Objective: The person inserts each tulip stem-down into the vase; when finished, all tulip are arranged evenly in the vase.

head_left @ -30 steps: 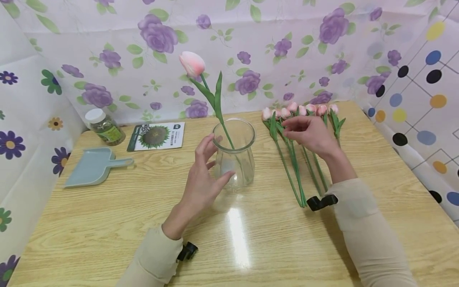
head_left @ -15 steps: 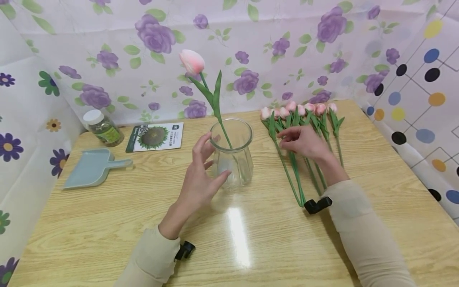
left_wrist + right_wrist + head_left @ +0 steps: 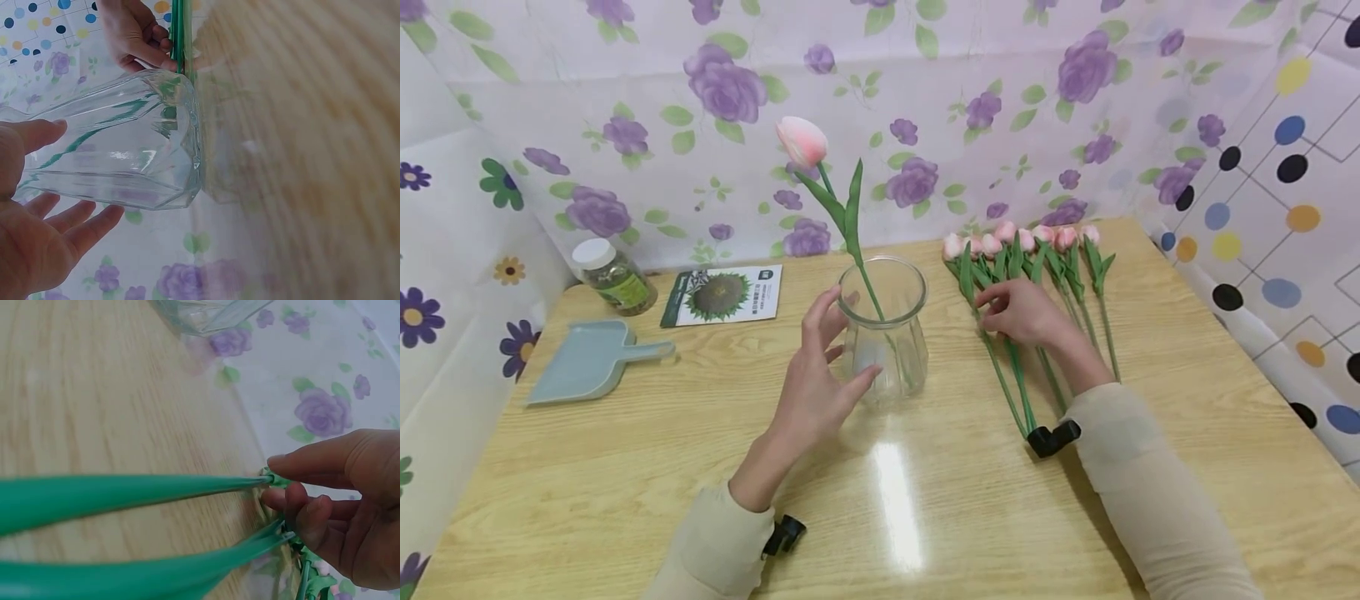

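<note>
In the head view, my left hand (image 3: 816,375) holds the clear glass vase (image 3: 887,358), thumb on the near side and fingers around its left. A single pink tulip (image 3: 803,142) leans left inside the vase, its green stem reaching down through the mouth. My right hand (image 3: 1022,312) is over a row of pink tulips (image 3: 1063,239) lying on the table. The right wrist view shows its thumb and fingertips on either side of one green tulip stem (image 3: 187,485), a gap between them; the other fingers curl inward.
A light blue dustpan (image 3: 583,362), a jar with a white lid (image 3: 617,279) and a sunflower-printed packet (image 3: 722,296) lie at the left of the wooden table (image 3: 647,467). A flowered cloth (image 3: 910,108) hangs along the back edge.
My right hand has come down and left, from above the leaves toward the stem of the leftmost tulips. My left hand stays at the vase.
</note>
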Demonstrator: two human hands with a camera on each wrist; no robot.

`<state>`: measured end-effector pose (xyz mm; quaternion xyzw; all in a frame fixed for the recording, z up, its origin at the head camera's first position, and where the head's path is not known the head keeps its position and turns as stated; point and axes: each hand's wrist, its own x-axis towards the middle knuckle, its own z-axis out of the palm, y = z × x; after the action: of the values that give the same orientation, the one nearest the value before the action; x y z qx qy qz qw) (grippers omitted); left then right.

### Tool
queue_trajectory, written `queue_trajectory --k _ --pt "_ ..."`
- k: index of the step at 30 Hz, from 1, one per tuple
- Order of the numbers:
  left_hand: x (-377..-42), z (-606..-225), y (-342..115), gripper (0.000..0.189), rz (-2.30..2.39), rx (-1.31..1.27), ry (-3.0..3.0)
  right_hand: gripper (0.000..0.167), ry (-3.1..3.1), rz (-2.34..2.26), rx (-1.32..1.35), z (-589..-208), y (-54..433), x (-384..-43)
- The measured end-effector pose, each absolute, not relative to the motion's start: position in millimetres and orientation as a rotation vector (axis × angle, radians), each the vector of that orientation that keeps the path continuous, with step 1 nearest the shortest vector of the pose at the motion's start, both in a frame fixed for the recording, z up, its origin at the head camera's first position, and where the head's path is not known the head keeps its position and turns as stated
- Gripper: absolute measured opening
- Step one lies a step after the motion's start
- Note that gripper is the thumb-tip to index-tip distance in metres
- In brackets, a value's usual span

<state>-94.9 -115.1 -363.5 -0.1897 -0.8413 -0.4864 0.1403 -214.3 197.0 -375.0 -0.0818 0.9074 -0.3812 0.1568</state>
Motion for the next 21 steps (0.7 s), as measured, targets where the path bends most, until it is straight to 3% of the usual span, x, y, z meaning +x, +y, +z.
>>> queue_trajectory --k 21 --pt "-94.2 -367.4 -116.9 0.108 -1.400 -0.578 -2.399 0.013 2.671 -0.792 -0.393 -378.8 178.0 -218.2"
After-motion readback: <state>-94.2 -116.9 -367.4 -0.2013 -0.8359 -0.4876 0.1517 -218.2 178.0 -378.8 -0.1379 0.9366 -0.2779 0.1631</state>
